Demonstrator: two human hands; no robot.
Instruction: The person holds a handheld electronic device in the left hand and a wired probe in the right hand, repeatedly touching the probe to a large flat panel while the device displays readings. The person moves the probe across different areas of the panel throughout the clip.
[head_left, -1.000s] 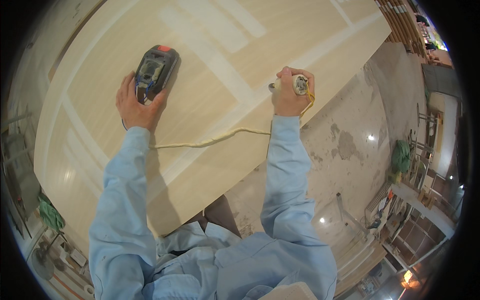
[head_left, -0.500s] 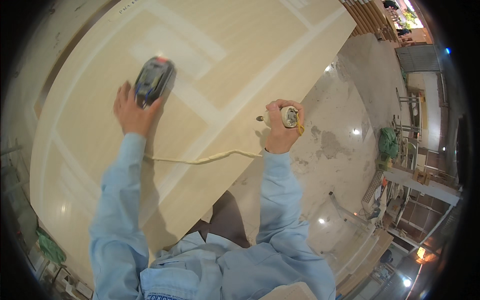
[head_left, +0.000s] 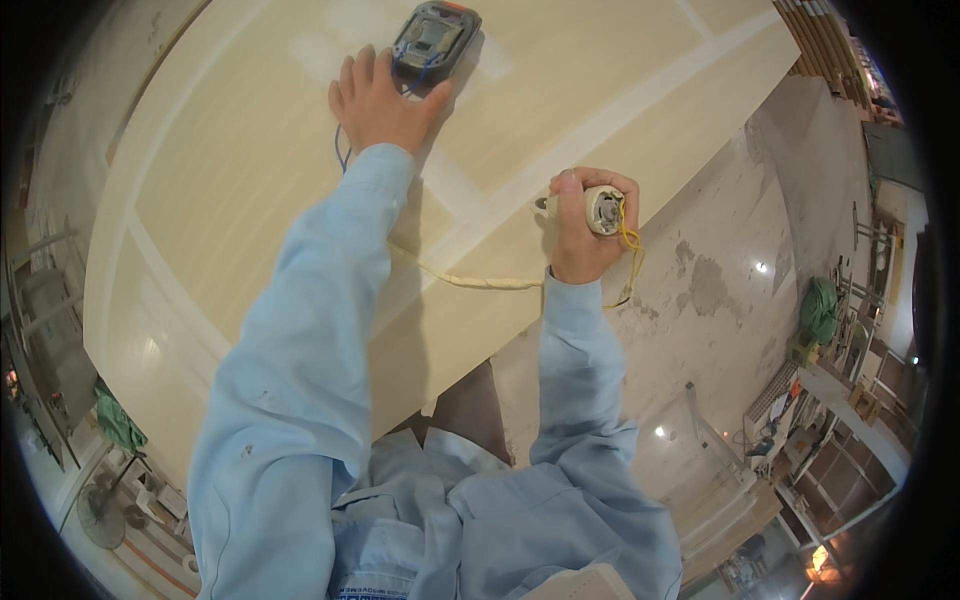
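Observation:
A black and grey battery pack [head_left: 436, 42] with thin blue wires lies on the pale board [head_left: 300, 190], near the top of the view. My left hand [head_left: 385, 105] rests at its near end, fingers spread on the board and the thumb beside the pack's lower right corner. In my right hand [head_left: 583, 235] I grip a small motor drill [head_left: 606, 208] wrapped in cream tape, its open motor end facing right. Yellow wires [head_left: 630, 240] hang from that end. A cream taped cord [head_left: 485, 283] runs across the board between my forearms.
Beyond the board's right edge lies a stained, shiny floor [head_left: 710, 285]. Stacked brown boards [head_left: 825, 45] stand at the far right. Shelving with clutter and a green bag [head_left: 818, 310] line the right side. At the lower left is a fan [head_left: 100, 515].
The battery pack and my left hand have moved farther up and to the right. My left fingers look more spread. The right hand keeps its grip on the drill; the whole view has shifted.

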